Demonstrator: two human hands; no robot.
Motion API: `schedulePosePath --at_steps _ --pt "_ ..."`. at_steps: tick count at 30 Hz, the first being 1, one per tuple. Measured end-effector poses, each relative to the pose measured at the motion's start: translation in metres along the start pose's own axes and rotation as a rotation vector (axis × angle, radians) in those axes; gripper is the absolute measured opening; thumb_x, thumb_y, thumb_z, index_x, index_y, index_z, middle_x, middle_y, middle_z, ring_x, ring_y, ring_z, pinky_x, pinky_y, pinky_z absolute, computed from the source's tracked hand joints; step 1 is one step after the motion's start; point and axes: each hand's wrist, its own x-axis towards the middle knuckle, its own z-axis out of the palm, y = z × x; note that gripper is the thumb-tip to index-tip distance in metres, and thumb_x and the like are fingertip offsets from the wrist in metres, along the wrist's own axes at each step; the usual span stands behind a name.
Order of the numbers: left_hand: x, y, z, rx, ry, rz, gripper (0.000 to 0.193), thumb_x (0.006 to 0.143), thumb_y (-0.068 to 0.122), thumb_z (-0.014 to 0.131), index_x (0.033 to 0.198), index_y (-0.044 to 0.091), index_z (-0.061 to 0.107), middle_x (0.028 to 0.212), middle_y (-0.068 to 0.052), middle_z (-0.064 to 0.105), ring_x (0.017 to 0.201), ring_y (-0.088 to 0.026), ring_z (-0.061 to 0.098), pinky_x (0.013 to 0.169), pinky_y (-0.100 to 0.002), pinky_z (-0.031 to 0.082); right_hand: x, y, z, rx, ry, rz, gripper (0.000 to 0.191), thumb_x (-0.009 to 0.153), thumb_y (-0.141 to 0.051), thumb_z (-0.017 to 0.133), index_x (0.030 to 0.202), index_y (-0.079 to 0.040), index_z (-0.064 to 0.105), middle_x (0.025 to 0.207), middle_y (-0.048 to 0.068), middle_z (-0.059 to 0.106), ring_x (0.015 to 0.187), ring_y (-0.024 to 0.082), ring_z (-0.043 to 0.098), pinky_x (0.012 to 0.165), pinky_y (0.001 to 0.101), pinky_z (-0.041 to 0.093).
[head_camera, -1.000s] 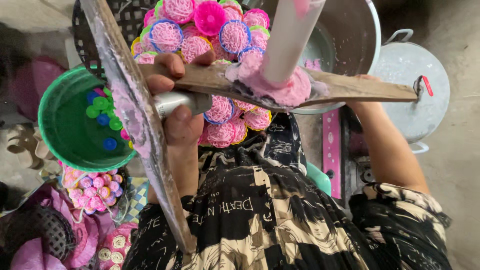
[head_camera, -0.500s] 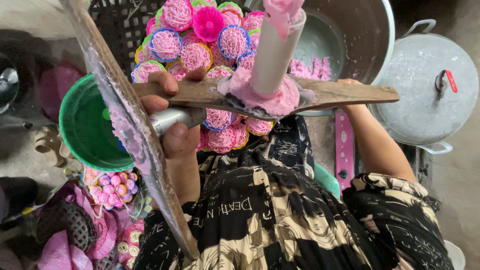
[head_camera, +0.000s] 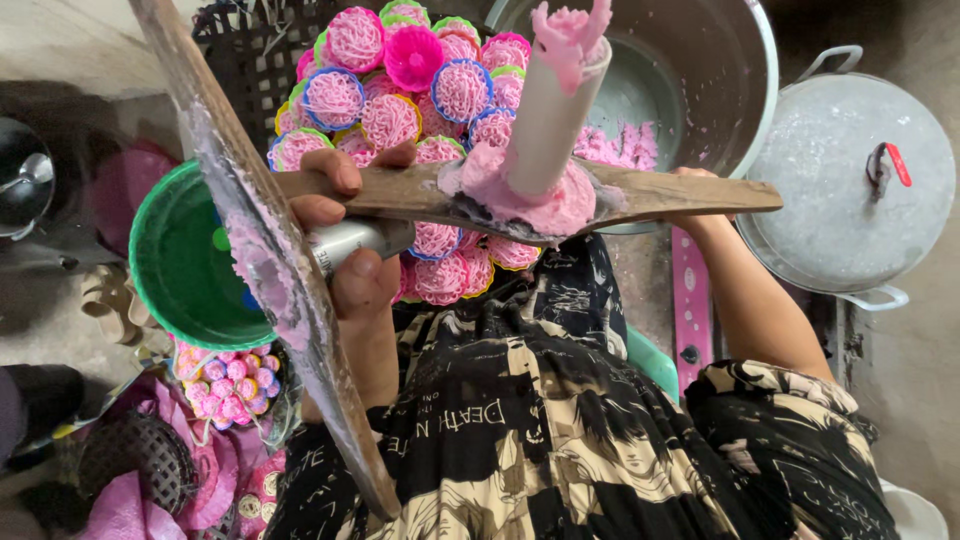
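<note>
My left hand (head_camera: 338, 268) is wrapped around a shiny metal cylinder (head_camera: 372, 236), with its fingers on the left end of a horizontal wooden bar (head_camera: 660, 196). My right hand (head_camera: 697, 176) grips the bar's right end and is mostly hidden behind it. A white tube (head_camera: 548, 125) stands through the bar, with pink dough (head_camera: 545, 205) heaped around its base and poking out of its top. A long dough-smeared wooden plank (head_camera: 262, 235) runs diagonally past my left hand. Under the bar lie several pink noodle nests in coloured rings (head_camera: 392, 118) on a dark woven tray (head_camera: 250, 55).
A green bowl (head_camera: 175, 265) sits at the left behind the plank. A large metal pot (head_camera: 715, 70) with pink dough scraps stands at the top right, and a lidded metal pot (head_camera: 850, 190) beside it. Small pink nests (head_camera: 225, 385) and a dark basket (head_camera: 135, 460) lie at lower left.
Both hands keep their hold on the bar. The press and tube have shifted a little right in view, and the coloured rings in the green bowl are now hidden behind the plank.
</note>
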Motion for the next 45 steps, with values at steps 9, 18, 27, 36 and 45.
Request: schedulePosePath --at_steps 9,18,27,36,45 --pt "0.006 0.012 0.017 -0.004 -0.029 -0.024 0.033 0.1 0.009 0.07 0.13 0.021 0.063 0.126 0.005 0.051 0.126 -0.022 0.052 0.113 -0.057 0.052 -0.079 0.041 -0.098 0.402 0.051 0.23 0.043 0.086 -0.057 0.075 0.108 -0.02 0.083 0.092 0.012 0.077 0.086 0.033 0.072 0.079 0.0438 0.055" --pt "-0.037 -0.077 -0.044 0.344 -0.356 -0.219 0.045 0.088 0.018 0.081 0.123 0.003 0.058 0.116 -0.013 0.064 0.11 -0.034 0.072 0.094 -0.047 0.059 -0.181 0.058 -0.228 0.808 0.286 0.297 0.033 0.094 -0.036 0.081 0.106 -0.006 0.081 0.082 0.005 0.069 0.071 0.011 0.056 0.059 0.0302 0.042" --pt "-0.034 -0.254 0.039 0.923 -0.635 -0.413 0.032 0.075 0.032 0.078 0.095 0.007 0.075 0.092 -0.021 0.074 0.088 -0.043 0.07 0.076 -0.05 0.057 -0.229 0.054 -0.288 1.065 0.49 -0.065 0.033 0.091 -0.015 0.078 0.118 0.004 0.073 0.094 0.005 0.07 0.08 0.011 0.059 0.07 0.026 0.045" --pt "-0.004 -0.179 0.065 0.833 -0.695 -0.238 0.039 0.076 0.028 0.076 0.111 0.012 0.072 0.111 -0.019 0.071 0.099 -0.043 0.067 0.081 -0.05 0.055 -0.272 0.054 -0.302 0.361 0.461 -0.18 0.03 0.091 -0.025 0.079 0.117 -0.009 0.078 0.094 0.005 0.074 0.073 0.018 0.067 0.064 0.0311 0.053" --pt "0.003 -0.113 0.112 1.041 -0.763 -0.341 0.035 0.073 0.032 0.078 0.104 0.015 0.074 0.115 -0.015 0.069 0.101 -0.04 0.067 0.086 -0.05 0.055 -0.305 -0.028 -0.371 -0.504 0.85 -0.287 0.034 0.092 -0.048 0.07 0.116 -0.026 0.079 0.076 -0.004 0.067 0.07 0.01 0.066 0.058 0.0284 0.047"
